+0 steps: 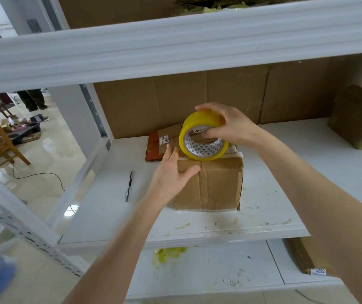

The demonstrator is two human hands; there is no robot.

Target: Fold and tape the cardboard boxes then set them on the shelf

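On the lower board nearest us lies a crumpled yellow scrap (pixel 168 254), and to its right a flat carton (pixel 300 255) with a white label. Above it, on the white shelf (pixel 274 194), the box (pixel 215 185) stands closed near the front edge, with a pen (pixel 129 186) lying apart to its left. Our left hand (pixel 171 174) rests on the box's upper left corner, fingers straight and close together over the top, thumb spread onto the front face. Just past it the tape (pixel 197 121), a yellow roll, stands on edge and seems to touch the box's top; the roll blocks our view there. Our right hand (pixel 230 126) grips the roll, thumb hooked inside the core, fingers curled over the outside. Behind the box lies flattened cardboard (pixel 169 137) with red print and a label. Far right sits a wrapped box (pixel 357 117), and a cardboard sheet (pixel 219 99) lines the back.
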